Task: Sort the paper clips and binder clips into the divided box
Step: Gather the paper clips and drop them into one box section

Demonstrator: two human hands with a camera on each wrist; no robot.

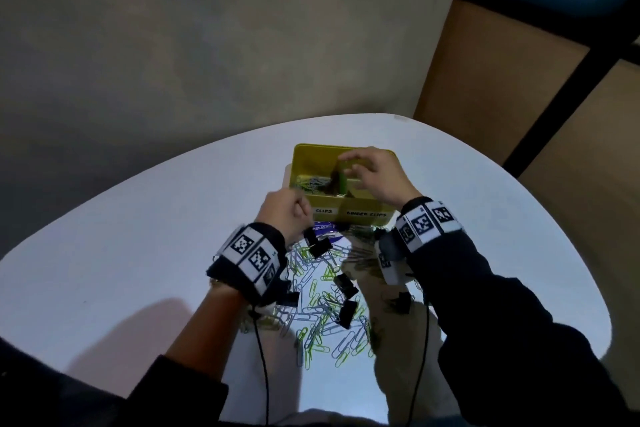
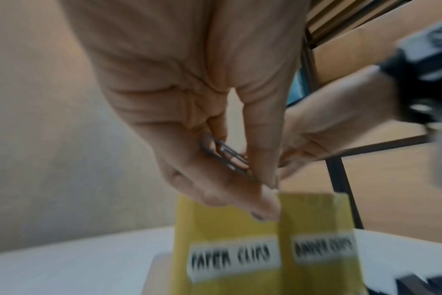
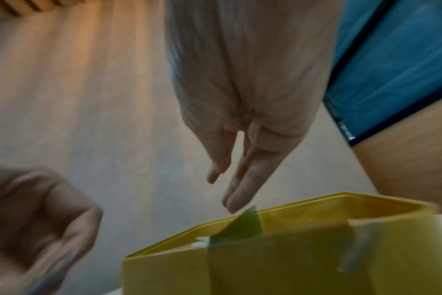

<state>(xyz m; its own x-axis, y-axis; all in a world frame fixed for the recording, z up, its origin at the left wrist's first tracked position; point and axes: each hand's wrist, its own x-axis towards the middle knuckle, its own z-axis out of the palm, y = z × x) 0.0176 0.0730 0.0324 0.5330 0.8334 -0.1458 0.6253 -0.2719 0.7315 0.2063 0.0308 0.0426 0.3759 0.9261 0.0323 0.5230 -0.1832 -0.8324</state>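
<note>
The white surface (image 1: 121, 253) carries a yellow box (image 1: 311, 156) at its far middle, and near it lies a wide pile of paper clips (image 1: 322, 315) with black binder clips (image 1: 346, 312) mixed in. The box has a divider; the left part is labelled for paper clips and already holds some, the right part for binder clips.

The right hand (image 1: 377, 177) hovers over the right part with its fingers straight and loose, and it holds nothing, so it probably has just let a clip go. The left hand (image 1: 284, 215) is at the near left edge of the box, and its grip is closed on a few grey paper clips (image 2: 225, 155), pinched between thumb and fingers.

The step in hand seems to be delivery of clips. The next move calls for the left hand to go over the left part and loosen the pinch there, not over the divider.
</note>
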